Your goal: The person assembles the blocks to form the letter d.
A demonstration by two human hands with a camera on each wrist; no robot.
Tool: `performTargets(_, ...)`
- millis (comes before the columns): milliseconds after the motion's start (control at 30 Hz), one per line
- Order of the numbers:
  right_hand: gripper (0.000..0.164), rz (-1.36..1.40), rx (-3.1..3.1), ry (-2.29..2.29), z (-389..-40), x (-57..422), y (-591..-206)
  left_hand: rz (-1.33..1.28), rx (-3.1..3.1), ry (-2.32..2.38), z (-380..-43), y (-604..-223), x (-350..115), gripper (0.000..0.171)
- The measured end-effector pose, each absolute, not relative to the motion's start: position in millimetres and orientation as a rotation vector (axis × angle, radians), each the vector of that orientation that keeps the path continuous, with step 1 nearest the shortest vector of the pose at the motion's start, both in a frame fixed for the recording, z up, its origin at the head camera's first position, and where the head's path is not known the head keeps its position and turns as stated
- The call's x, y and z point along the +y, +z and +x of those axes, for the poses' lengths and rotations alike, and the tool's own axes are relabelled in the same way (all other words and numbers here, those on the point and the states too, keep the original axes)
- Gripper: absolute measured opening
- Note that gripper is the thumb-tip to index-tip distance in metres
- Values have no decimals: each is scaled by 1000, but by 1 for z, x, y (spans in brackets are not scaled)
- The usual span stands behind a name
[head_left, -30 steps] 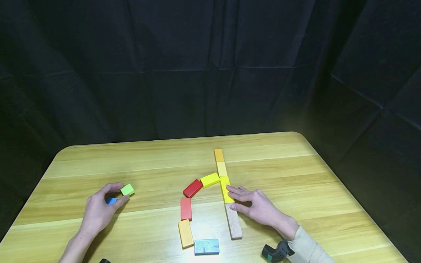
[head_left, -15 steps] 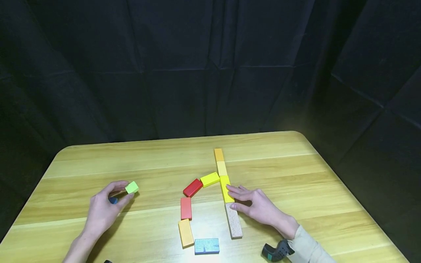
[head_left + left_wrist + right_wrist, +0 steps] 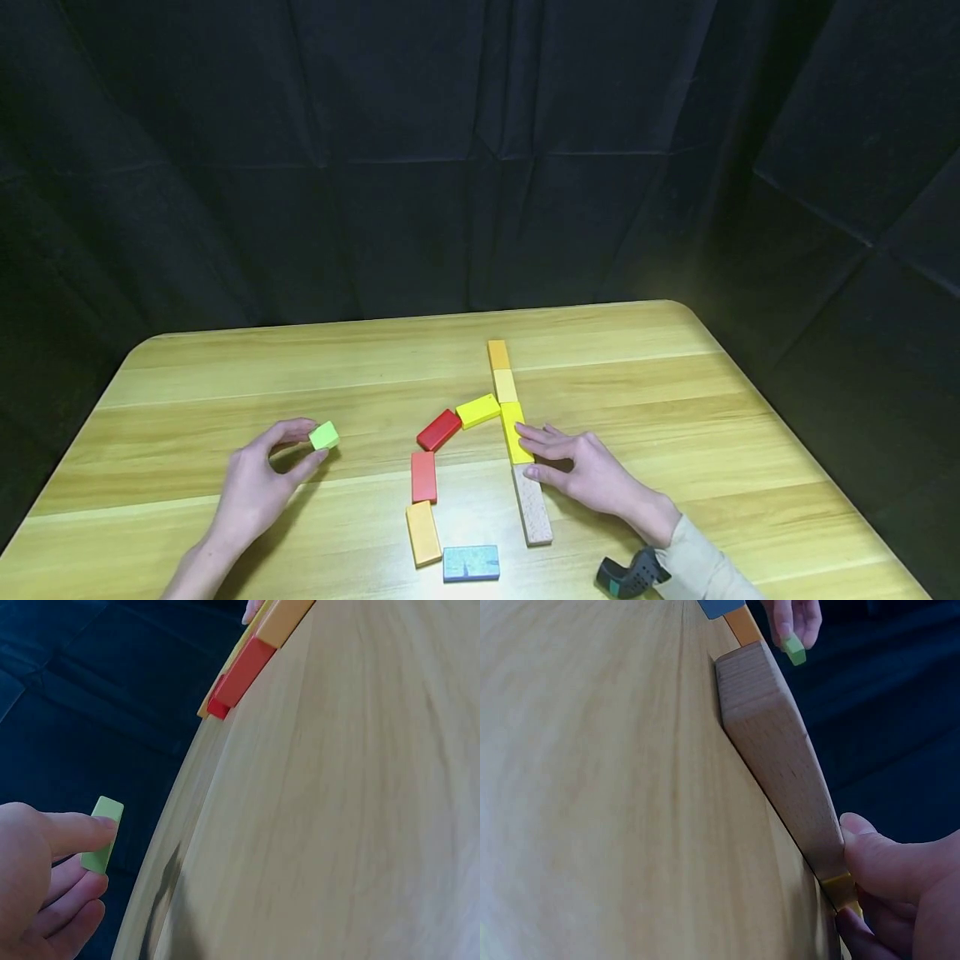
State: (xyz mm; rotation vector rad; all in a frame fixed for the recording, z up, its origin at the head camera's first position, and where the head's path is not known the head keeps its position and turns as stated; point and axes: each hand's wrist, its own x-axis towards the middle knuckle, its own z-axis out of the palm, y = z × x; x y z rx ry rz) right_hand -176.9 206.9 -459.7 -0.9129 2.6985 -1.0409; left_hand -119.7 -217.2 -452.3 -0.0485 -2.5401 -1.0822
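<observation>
My left hand (image 3: pixel 258 483) pinches a small light green block (image 3: pixel 325 436) between thumb and fingertips, held above the table. In the left wrist view the green block (image 3: pixel 105 832) is tilted, with the remaining fingers behind it. My right hand (image 3: pixel 588 471) rests its fingers on a yellow block (image 3: pixel 513 421) in a straight row; its thumb touches near the joint with the speckled, pale wooden block (image 3: pixel 532 504). That wooden block (image 3: pixel 780 757) fills much of the right wrist view, thumb at its far end. A cream block (image 3: pixel 505 386) and an orange block (image 3: pixel 497 354) extend the row.
A curve of blocks runs left of the row: yellow (image 3: pixel 478 411), dark red (image 3: pixel 438 430), light red (image 3: pixel 423 477) and orange-tan (image 3: pixel 423 533). A blue block (image 3: pixel 471 563) lies near the front. Dark curtain (image 3: pixel 420 167) hangs behind the wooden table (image 3: pixel 675 375).
My left hand has moved right with the green block. A blue patch seen between its thumb and fingers earlier no longer shows. My right hand has stayed in place.
</observation>
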Motion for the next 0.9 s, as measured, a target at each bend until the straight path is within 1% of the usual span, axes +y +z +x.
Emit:
performTargets(400, 51, -912, 2710, -1018, -177, 206, -458, -112, -2571, -1145, -113, -446, -197, 34)
performTargets(900, 50, -896, 2704, -1032, -177, 206, -458, -253, -2527, -1174, -104, -449, -172, 37)
